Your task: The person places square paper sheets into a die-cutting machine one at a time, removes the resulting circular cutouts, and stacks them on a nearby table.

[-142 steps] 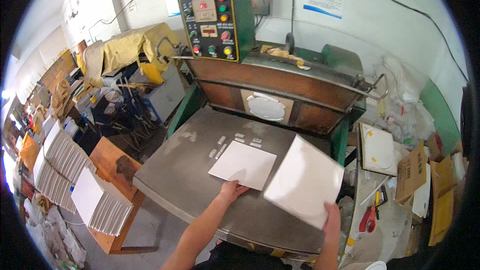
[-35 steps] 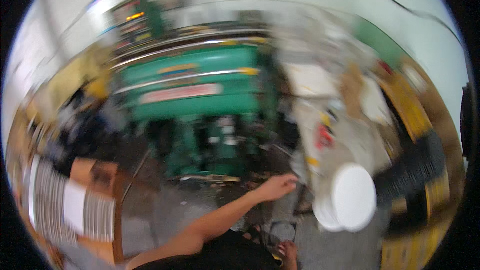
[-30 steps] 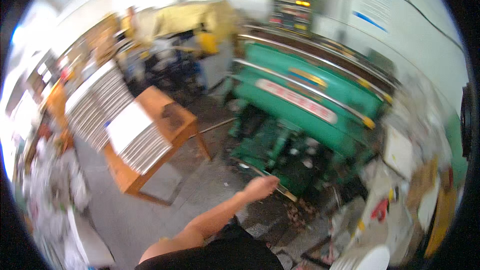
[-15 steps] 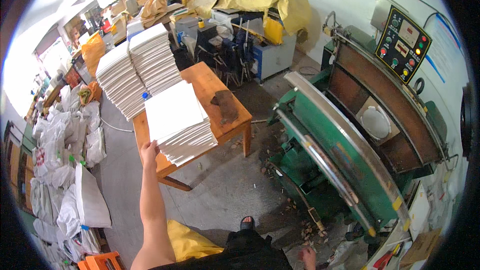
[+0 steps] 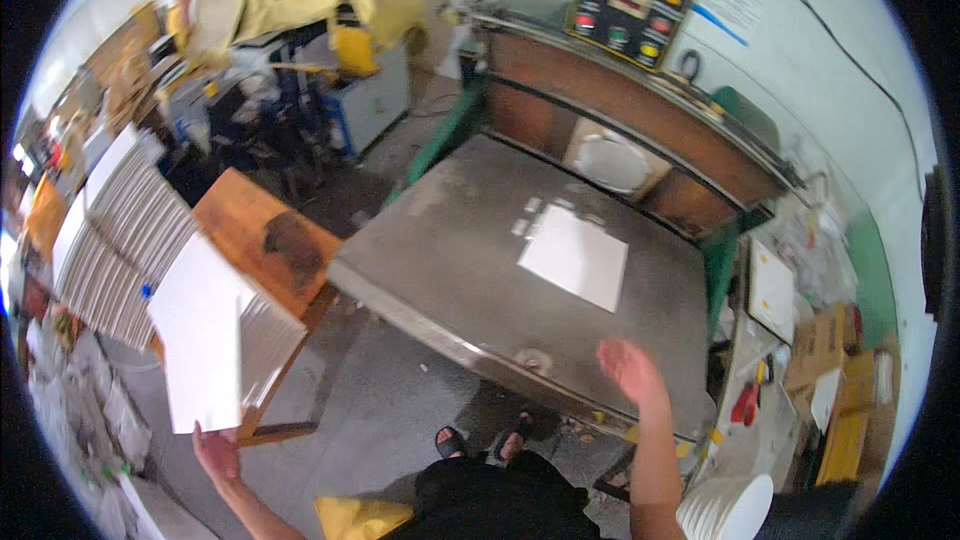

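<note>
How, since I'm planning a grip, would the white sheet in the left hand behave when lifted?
The white sheet is probably stiff: held at one edge by the left hand, it looks flat. It appears thin, so likely light.

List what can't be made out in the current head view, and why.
Head view, now:
Left hand: fingers under the held white rectangular sheet are hidden by it.
Right hand: finger outlines are smeared by blur.
Small pale rectangular pieces on the flat grey metal bed: too small and blurred for detail.
Stack of round white discs: lower part is cut off by the bottom edge.
</note>
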`<act>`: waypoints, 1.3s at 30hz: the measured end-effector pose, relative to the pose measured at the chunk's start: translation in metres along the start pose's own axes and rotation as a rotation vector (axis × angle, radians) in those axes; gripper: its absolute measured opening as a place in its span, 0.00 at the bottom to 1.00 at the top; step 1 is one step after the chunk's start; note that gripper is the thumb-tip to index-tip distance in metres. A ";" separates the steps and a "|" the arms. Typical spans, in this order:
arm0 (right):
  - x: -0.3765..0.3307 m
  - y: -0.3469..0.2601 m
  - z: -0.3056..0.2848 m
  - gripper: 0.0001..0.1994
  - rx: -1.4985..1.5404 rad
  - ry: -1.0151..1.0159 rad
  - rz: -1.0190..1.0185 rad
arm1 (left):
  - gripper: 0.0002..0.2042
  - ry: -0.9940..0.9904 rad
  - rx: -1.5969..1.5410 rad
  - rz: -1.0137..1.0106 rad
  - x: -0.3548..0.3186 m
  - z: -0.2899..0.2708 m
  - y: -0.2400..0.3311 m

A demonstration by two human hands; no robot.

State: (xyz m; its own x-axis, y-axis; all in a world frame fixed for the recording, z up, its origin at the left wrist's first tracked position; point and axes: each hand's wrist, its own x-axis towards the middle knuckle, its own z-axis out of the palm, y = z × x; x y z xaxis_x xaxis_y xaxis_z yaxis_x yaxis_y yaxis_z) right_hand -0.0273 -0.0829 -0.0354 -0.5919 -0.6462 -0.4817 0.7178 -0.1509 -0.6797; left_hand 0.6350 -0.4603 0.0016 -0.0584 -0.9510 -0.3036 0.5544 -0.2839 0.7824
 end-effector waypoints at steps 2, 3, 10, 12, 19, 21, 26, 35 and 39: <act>0.080 -0.023 -0.053 0.16 -0.376 0.434 -0.214 | 0.08 -0.103 0.074 0.127 0.043 -0.049 0.010; 0.114 -0.032 -0.057 0.17 -0.460 0.549 -0.219 | 0.07 -0.200 0.112 0.216 0.055 -0.065 0.017; 0.232 -0.045 -0.076 0.13 -0.068 0.418 -0.171 | 0.34 -0.309 0.353 0.228 -0.088 0.199 -0.078; 0.231 -0.057 -0.030 0.14 -0.006 0.392 0.048 | 0.33 -0.202 0.402 -0.060 -0.111 0.194 -0.136; 0.197 -0.137 -0.071 0.12 0.085 0.089 0.015 | 0.16 -0.606 0.329 -0.831 -0.144 0.329 -0.328; 0.136 -0.162 -0.052 0.15 -0.024 0.020 -0.130 | 0.18 -0.617 0.362 -0.764 -0.147 0.359 -0.374; 0.009 -0.182 -0.128 0.19 0.022 0.240 -0.464 | 0.16 -0.515 0.361 -0.844 -0.128 0.475 -0.505; -0.164 -0.059 -0.222 0.24 -0.053 0.798 -0.515 | 0.20 -0.563 0.556 -0.723 -0.109 0.490 -0.531; -0.196 0.016 -0.233 0.21 -0.289 1.187 -0.527 | 0.28 -0.931 1.328 0.300 -0.144 0.512 -0.551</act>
State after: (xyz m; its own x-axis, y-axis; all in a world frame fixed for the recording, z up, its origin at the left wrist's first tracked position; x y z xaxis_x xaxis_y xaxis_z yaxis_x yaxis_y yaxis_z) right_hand 0.0150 0.2162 -0.0809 -0.8381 0.5023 -0.2129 0.2897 0.0790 -0.9539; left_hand -0.0870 -0.2294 -0.1067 -0.8060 -0.5906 -0.0384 -0.3883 0.4788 0.7874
